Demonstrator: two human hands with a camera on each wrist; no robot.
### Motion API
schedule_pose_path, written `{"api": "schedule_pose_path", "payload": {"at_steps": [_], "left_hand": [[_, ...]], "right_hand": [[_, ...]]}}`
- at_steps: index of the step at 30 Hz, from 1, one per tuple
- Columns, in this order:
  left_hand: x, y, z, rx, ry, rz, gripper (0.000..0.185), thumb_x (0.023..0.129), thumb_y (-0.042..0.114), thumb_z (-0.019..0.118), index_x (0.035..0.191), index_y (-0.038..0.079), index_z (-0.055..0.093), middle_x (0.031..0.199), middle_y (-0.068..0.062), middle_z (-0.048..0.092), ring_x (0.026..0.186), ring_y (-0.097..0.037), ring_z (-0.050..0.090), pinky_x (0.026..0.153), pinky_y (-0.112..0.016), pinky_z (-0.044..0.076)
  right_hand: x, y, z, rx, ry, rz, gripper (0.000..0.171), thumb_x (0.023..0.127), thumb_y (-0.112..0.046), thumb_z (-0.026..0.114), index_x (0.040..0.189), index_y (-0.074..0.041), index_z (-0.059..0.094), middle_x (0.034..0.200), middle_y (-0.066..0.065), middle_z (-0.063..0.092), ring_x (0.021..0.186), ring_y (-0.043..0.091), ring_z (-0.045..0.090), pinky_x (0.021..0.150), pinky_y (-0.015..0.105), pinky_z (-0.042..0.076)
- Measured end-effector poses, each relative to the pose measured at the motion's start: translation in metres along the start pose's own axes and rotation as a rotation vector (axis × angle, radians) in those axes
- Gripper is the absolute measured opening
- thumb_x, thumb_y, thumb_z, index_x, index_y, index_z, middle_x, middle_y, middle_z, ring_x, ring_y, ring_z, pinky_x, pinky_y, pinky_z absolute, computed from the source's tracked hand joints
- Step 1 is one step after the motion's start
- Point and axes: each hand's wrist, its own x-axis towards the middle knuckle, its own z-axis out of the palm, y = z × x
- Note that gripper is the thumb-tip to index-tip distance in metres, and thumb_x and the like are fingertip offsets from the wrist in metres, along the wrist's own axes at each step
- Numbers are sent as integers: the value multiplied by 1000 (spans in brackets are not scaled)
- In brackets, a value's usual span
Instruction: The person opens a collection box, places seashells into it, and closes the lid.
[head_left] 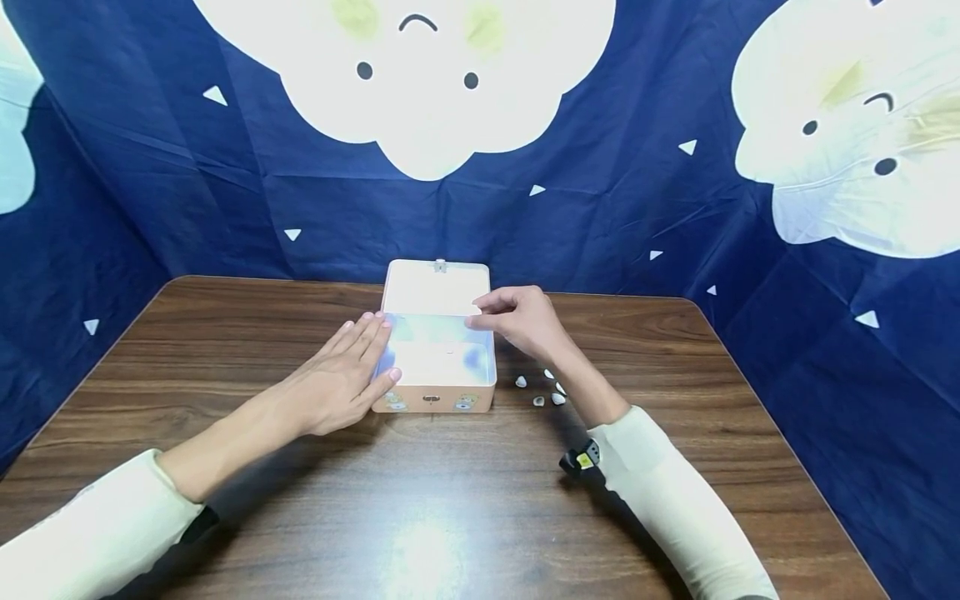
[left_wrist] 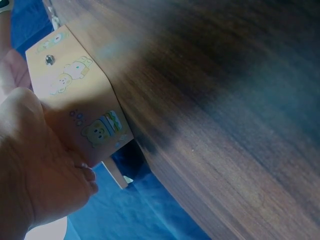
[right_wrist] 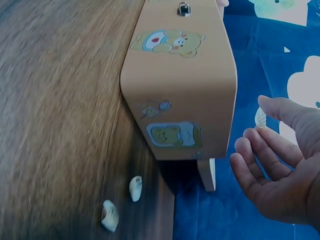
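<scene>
The right hand (head_left: 521,321) pinches a small seashell (right_wrist: 260,118) between thumb and forefinger, its other fingers loosely bent, and holds it up near the right rim of an open box (head_left: 431,398). That shell is whitish and slim, with fine ridges across its curved face. The left hand (head_left: 337,383) lies with its fingers straight along the box's left side, the thumb spread apart toward the near corner. The box is a smooth peach-coloured case with rounded corners, printed with cartoon bears, and a small shiny metal catch sits on its front wall. Its pale, glossy inside catches the light, and the lid (head_left: 435,287), white within, is tilted back on the far side. On the table just right of the box lie five loose shells (head_left: 558,399), off-white, small and irregular, some curved with darker patches. The table (head_left: 300,500) has a brown wood-grain top with rounded far corners and a bright glare near the front. Cream sleeves (head_left: 667,492) cover the forearms. Behind hangs creased navy cloth (head_left: 225,208) printed with white clouds and little triangles.
</scene>
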Motion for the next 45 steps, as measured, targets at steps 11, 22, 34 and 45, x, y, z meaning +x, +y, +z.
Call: {"api": "schedule_pose_path", "payload": {"at_steps": [11,22,34,45], "left_hand": [[0,0,-1,-12,-4,-3,80,123,48,32,177,-9,15,188,-28,13,177,-47,7,145,-64,10],[0,0,-2,-8,-7,-6,79,123,47,34,177,-9,15,188,-28,12,177,-48,8,145,-65,10],[1,1,-2,-3,-12,-8,79,123,48,33,177,-8,16,188,-27,13,177,-47,8,145,-65,11],[1,1,-2,2,-13,-6,79,123,46,34,177,-9,17,188,-29,13,176,-50,11,145,-66,12]], "right_hand": [[2,-13,11,1,-39,-5,35,90,-23,96,120,-6,88,103,4,84,97,16,73,86,29,59],[3,-17,26,-7,-70,9,32,89,-23,97,117,-11,89,105,4,86,97,15,75,87,29,62],[6,-18,36,-45,-101,-21,32,91,-26,95,118,-10,88,103,3,85,96,14,74,84,25,59],[10,-18,46,-82,-122,-20,28,91,-28,94,115,-14,89,101,0,85,97,13,73,82,24,55]]}}
